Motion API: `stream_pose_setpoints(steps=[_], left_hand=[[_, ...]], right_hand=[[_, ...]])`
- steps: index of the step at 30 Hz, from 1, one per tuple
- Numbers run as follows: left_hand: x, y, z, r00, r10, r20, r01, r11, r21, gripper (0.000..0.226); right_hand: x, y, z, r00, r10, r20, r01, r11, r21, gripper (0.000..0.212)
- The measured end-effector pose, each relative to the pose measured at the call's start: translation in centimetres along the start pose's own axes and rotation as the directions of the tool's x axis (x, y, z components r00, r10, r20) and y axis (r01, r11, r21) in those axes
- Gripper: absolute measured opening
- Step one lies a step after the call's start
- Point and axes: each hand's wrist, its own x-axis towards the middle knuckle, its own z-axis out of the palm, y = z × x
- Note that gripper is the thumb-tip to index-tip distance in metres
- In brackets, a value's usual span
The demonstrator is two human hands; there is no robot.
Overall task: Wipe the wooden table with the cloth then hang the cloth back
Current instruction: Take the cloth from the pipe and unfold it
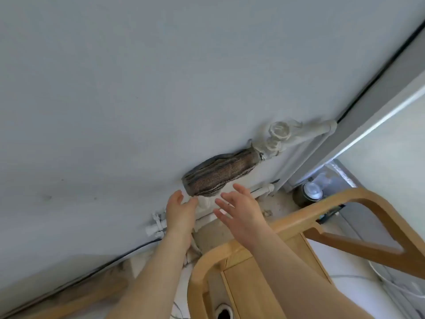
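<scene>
A brown and grey striped cloth [218, 174] hangs draped over a white pipe against the grey wall. Just below its lower left end is my left hand [180, 214], fingers apart, the thumb close to the cloth's edge; whether it touches is unclear. My right hand [239, 209] reaches up beside it, fingers spread and empty, a little below the cloth. The wooden table is not in view.
White pipes with a valve [279, 132] run along the wall, and a lower pipe [259, 191] passes behind my hands. A light wooden chair [358, 199] stands under my right arm. A radiator [303, 155] and a glass jar [311, 191] sit at right.
</scene>
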Motion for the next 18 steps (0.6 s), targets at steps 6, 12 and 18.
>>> stream_pose_setpoints(steps=[6,12,18], left_hand=[[1.2,1.0,1.3,0.996,-0.089,0.029,0.091,0.993,-0.072,0.028],[-5.9,3.7,0.2,0.941,0.072,0.330,-0.124,0.982,0.141,0.011],[-15.8,7.3,-1.5,0.761,-0.130,0.636,-0.410,0.662,0.627,0.054]], right_hand=[[4.3,-0.4,0.9,0.995,0.095,-0.007,-0.093,0.986,0.137,0.050],[2.1,-1.9,1.0,0.993,0.116,0.032,-0.119,0.987,0.111,0.025],[-6.6,-5.2,-1.6,0.967,-0.250,0.058,0.240,0.799,-0.551,0.046]])
